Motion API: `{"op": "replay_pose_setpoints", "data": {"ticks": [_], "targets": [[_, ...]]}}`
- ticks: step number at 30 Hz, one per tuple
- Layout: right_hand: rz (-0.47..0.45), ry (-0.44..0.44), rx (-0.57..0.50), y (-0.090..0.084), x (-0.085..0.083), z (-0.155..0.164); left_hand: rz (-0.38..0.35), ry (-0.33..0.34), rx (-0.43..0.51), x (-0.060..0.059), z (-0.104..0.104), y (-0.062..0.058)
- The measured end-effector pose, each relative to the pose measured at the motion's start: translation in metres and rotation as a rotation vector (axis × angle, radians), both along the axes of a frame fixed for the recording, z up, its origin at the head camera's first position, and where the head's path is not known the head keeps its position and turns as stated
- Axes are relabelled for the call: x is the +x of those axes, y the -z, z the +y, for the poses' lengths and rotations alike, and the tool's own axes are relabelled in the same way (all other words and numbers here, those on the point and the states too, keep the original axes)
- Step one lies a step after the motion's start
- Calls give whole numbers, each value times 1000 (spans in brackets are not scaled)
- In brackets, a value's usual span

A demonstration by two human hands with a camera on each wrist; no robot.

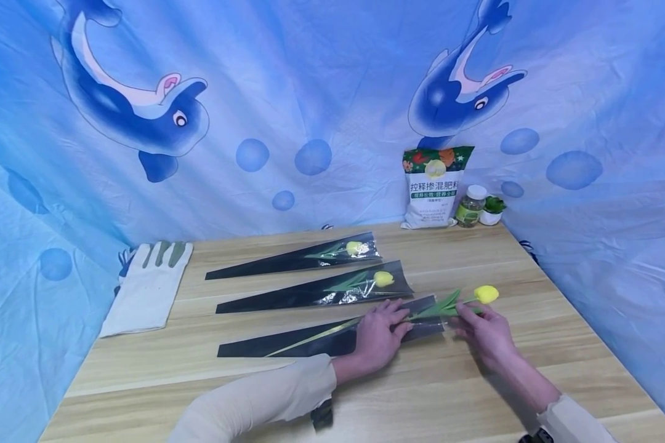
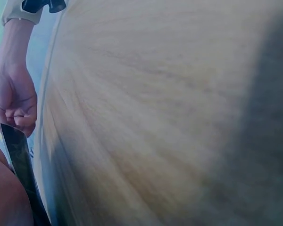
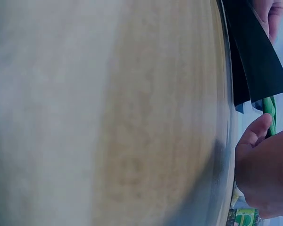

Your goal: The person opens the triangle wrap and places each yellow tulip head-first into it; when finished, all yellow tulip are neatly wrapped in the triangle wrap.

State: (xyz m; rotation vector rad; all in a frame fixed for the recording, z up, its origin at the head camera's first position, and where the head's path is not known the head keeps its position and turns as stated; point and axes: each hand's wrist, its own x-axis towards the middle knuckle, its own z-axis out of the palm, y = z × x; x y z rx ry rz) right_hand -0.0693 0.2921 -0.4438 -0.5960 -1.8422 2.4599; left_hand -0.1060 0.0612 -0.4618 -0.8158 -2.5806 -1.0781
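tulip (image 1: 485, 293): yellow bloom, green stem and leaves
sleeve (image 1: 321, 343): black back, clear front
backdrop (image 1: 321, 92): blue, with darker blue dolphins and bubbles
table (image 1: 476, 381): pale wood grain
gloves (image 1: 146, 286): off-white with green fingers
bag (image 1: 433, 187): white, green top

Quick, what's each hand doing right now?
Left hand: open, pressing flat on the black sleeve.
Right hand: pinching the tulip's stem.
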Motion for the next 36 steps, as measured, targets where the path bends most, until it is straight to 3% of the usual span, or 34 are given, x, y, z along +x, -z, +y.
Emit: {"op": "replay_pose_setpoints", "data": {"ticks": [3, 10, 18, 25, 29, 36], "targets": [[-7, -7, 36, 1, -1, 0, -6, -2, -1, 0, 0, 0], [-26, -22, -34, 1, 3, 1, -1, 6, 16, 0, 0, 3], [-45, -23, -21, 1, 5, -2, 4, 9, 10, -1, 0, 3], [-77, -37, 109, 4, 4, -8, -10, 22, 12, -1, 2, 1], [-80, -89, 212, 5, 5, -7, -9, 21, 3, -1, 3, 1], [-111, -182, 270, 2, 5, -6, 35, 11, -39, -3, 3, 5]]}}
